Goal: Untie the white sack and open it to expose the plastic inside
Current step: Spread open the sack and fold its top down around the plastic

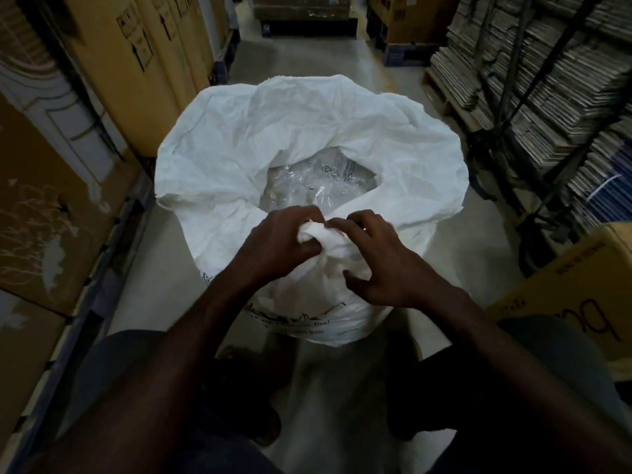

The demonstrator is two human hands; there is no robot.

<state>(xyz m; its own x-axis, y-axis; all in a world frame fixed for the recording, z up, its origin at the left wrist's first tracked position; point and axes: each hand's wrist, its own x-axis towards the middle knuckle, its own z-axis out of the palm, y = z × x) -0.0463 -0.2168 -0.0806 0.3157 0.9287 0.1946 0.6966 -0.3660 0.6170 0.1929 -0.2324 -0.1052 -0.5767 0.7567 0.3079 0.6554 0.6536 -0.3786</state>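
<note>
A large white woven sack (294,131) stands on the floor in front of me, its far rim spread wide. Clear crinkled plastic (318,186) with printed marks shows through the opening in the middle. At the near rim a knotted bunch of white sack cloth (319,236) sticks up. My left hand (284,242) is closed around this knot from the left. My right hand (379,260) pinches the knot from the right with curled fingers. Black handwriting runs across the sack's near side below my hands.
Tall cardboard boxes (136,63) line the left of the narrow aisle. Stacks of flattened cartons (547,97) on a pallet fill the right, with a yellow box (581,289) near my right arm. More boxes (307,12) stand at the aisle's far end. My knees flank the sack.
</note>
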